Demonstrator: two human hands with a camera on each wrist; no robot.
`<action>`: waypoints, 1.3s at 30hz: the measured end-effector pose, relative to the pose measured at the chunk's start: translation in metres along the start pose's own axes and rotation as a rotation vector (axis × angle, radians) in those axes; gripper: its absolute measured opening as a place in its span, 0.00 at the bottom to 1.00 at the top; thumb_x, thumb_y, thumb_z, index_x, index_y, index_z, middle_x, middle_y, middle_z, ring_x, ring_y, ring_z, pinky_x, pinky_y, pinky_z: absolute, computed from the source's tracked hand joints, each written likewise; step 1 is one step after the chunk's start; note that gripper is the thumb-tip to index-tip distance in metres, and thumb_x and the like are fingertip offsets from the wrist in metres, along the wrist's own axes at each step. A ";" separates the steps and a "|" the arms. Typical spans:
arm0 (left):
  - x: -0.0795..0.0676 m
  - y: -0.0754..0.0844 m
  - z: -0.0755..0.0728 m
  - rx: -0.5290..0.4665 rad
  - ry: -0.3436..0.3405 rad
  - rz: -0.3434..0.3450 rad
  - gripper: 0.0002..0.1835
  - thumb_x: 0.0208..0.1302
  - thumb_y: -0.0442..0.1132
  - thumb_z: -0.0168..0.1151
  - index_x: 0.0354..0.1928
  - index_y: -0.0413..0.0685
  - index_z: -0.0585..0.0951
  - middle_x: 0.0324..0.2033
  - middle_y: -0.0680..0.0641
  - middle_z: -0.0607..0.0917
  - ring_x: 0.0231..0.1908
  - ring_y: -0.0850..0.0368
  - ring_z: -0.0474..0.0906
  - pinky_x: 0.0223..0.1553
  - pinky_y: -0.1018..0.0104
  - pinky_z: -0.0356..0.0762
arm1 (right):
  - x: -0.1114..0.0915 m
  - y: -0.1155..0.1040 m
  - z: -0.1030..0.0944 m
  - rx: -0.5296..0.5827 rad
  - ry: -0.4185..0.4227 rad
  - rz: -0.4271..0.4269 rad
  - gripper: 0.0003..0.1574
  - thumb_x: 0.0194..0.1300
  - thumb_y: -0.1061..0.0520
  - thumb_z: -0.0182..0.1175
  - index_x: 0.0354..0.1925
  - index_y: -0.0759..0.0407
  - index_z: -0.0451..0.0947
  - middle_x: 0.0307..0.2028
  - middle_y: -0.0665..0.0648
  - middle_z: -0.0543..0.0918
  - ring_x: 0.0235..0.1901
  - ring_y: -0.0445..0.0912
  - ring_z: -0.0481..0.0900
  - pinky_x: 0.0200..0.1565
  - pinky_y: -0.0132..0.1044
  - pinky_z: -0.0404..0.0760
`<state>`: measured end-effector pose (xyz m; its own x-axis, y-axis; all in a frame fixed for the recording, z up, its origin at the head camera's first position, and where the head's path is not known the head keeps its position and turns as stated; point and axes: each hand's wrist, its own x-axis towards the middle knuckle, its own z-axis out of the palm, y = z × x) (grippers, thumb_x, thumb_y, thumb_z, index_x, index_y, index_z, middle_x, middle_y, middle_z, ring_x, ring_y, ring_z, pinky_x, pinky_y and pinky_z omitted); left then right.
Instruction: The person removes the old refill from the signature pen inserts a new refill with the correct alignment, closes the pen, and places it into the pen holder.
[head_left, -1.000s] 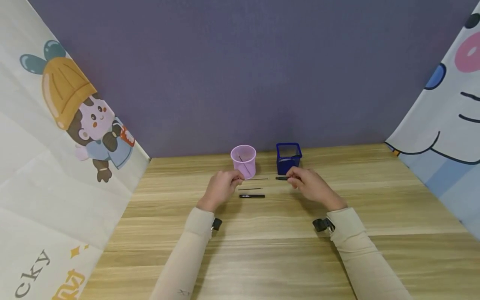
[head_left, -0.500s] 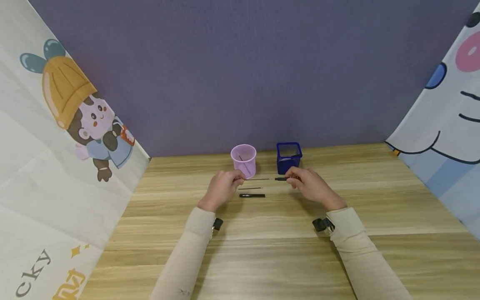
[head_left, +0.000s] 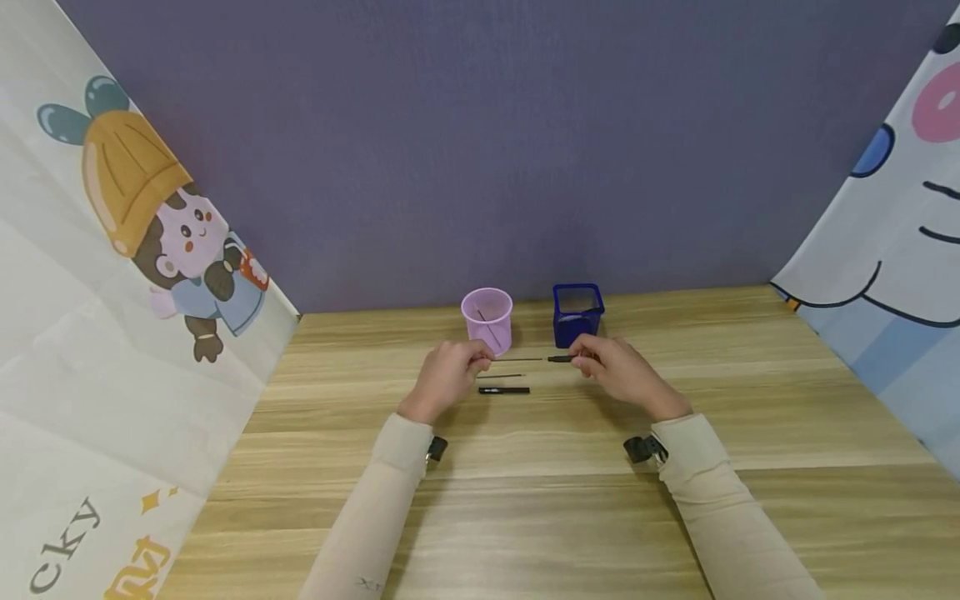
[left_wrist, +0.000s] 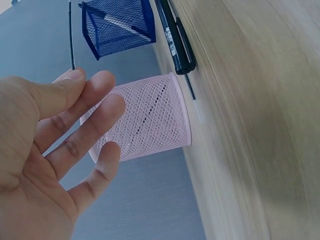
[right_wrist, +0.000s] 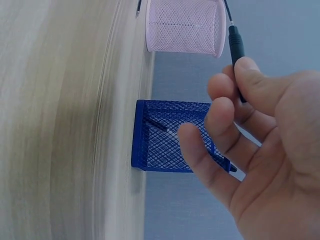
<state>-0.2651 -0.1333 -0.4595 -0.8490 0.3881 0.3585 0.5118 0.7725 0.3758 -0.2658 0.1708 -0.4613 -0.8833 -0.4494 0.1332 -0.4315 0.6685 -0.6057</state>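
Note:
My left hand point(head_left: 447, 377) pinches the end of a thin dark pen refill point(head_left: 517, 359) between thumb and forefinger, its other fingers spread in the left wrist view. My right hand point(head_left: 621, 373) pinches a short black pen barrel piece point(right_wrist: 236, 42) with thumb and fingertips. In the right wrist view the refill's tip meets or nearly meets the barrel piece's end; I cannot tell whether it is inside. Both are held level above the table. Below them lie a second refill point(head_left: 501, 376) and a black pen piece with a clip point(left_wrist: 177, 42).
Behind my left hand stands a pink mesh pen cup point(head_left: 498, 340) with a refill inside. A blue square mesh holder point(head_left: 577, 290), containing a pen, is behind my right hand. The wooden table point(head_left: 540, 500) ends at a dark wall point(head_left: 480, 150).
My left hand has moved slightly right with the refill, and my right hand slightly left with the barrel piece. The gap between the two pieces has shrunk.

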 end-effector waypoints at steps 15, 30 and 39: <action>0.000 0.003 0.004 0.018 -0.009 0.015 0.03 0.67 0.38 0.68 0.40 0.52 0.89 0.34 0.52 0.91 0.35 0.55 0.88 0.42 0.54 0.85 | 0.001 0.001 0.002 0.004 -0.002 -0.020 0.08 0.78 0.56 0.55 0.50 0.53 0.80 0.31 0.59 0.82 0.24 0.44 0.71 0.29 0.36 0.71; -0.001 0.007 0.006 0.002 -0.019 0.031 0.03 0.67 0.38 0.68 0.40 0.51 0.88 0.35 0.52 0.91 0.34 0.57 0.87 0.40 0.58 0.85 | 0.001 -0.001 0.003 0.002 -0.003 -0.043 0.08 0.77 0.56 0.56 0.50 0.54 0.81 0.29 0.58 0.84 0.24 0.43 0.75 0.26 0.34 0.70; -0.001 0.009 0.007 0.000 -0.021 0.038 0.04 0.67 0.38 0.68 0.41 0.50 0.88 0.34 0.52 0.91 0.33 0.57 0.87 0.40 0.58 0.86 | 0.002 -0.002 0.004 0.013 -0.014 -0.061 0.08 0.76 0.56 0.58 0.49 0.55 0.81 0.27 0.57 0.85 0.21 0.41 0.73 0.27 0.32 0.71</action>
<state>-0.2609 -0.1233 -0.4622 -0.8314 0.4279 0.3545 0.5440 0.7570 0.3619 -0.2656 0.1665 -0.4632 -0.8530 -0.4972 0.1589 -0.4815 0.6319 -0.6074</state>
